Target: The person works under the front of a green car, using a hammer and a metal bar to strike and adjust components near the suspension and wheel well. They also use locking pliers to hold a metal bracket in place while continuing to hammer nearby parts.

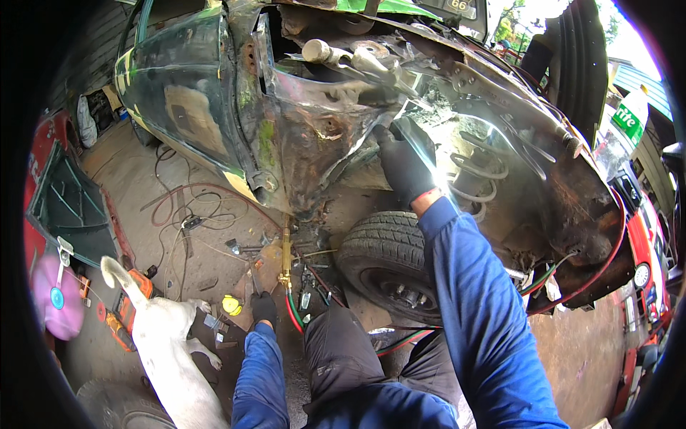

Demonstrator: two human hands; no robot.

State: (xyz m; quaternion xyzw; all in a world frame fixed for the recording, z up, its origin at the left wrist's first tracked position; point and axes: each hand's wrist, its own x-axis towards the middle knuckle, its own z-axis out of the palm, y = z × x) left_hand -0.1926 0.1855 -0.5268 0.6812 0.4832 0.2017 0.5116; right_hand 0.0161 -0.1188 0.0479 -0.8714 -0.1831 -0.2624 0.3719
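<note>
My right hand (406, 163), in a dark glove, reaches into the car's open front corner. Its fingers are closed at the ragged edge of the rusty inner panel (314, 132); what they grip is hidden. A hammer-like metal tool (325, 53) lies on the bodywork above it. Bright glare covers the metal beside the hand, near a coil spring (480, 168). Low at the left, my gloved left hand (264, 309) is closed around a narrow, flat tool (255, 277) whose kind is unclear. Close to it, a brass gas torch (286, 257) stands with red and green hoses.
A wheel (386, 250) sits beneath the open corner, right of my knee. A white dog (168, 336) is at my left, by orange tools (121, 318) and a pink fan (57, 297). Cables (189, 222) and a yellow object (231, 305) lie on the floor. A car door (182, 107) stands left.
</note>
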